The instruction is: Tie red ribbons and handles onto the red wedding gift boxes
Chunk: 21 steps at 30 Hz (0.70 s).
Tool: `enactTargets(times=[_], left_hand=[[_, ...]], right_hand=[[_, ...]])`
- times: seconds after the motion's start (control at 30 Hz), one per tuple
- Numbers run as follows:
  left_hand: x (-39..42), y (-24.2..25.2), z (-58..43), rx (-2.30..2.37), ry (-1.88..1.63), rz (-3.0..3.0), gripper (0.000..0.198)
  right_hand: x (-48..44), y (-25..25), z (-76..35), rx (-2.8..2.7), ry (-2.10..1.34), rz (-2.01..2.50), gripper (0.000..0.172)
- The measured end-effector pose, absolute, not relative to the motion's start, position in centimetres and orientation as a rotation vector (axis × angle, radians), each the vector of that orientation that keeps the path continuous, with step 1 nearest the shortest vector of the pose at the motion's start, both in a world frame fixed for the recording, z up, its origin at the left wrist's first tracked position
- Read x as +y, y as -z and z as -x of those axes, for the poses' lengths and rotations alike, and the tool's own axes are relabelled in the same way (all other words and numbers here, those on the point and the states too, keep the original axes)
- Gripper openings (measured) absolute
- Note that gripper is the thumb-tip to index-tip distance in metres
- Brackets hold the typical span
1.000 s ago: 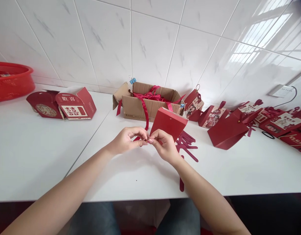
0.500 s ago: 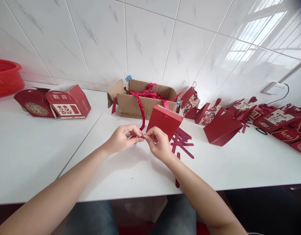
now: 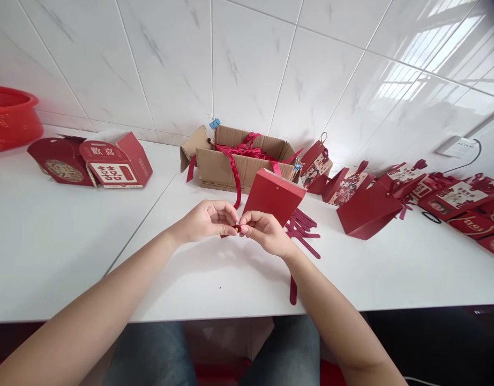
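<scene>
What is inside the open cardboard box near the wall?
In the cardboard box, a tangle of shiny red ribbon can be seen, partly hanging over the rim. The bottom, and anything under the ribbon, is covered from view.

The held piece (image 3: 238, 228) is dark red and gold, the wall tiles (image 3: 247, 69) grey-veined white.

Single head-worn camera, facing forward and down.
View is taken from above the wearer's legs (image 3: 150, 351), at close range: forearms (image 3: 110, 288) run up from the lower left and lower right, and the left hand (image 3: 204, 221) and right hand (image 3: 267, 233) meet just below mid-frame. A white worktop (image 3: 239, 273) crosses the middle, and the tiled wall (image 3: 170, 64) beyond fills the upper part. The wide field takes in a red basin (image 3: 14, 126) cut by the left edge and red boxes (image 3: 468, 221) cut by the right edge.
</scene>
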<state>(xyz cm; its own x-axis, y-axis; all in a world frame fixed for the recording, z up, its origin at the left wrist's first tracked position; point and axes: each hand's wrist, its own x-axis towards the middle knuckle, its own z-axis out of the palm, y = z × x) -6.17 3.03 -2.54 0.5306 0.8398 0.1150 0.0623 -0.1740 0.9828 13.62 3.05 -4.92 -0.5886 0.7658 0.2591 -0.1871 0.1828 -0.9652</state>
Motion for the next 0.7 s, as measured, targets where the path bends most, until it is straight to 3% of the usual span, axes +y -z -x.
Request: enactTargets(times=[0.7], left_hand=[[2.1, 3.1, 5.1, 0.637, -0.932, -1.713, 0.015]], right_hand=[[3.3, 4.5, -14.9, -1.839, -1.535, 0.365, 0.016]])
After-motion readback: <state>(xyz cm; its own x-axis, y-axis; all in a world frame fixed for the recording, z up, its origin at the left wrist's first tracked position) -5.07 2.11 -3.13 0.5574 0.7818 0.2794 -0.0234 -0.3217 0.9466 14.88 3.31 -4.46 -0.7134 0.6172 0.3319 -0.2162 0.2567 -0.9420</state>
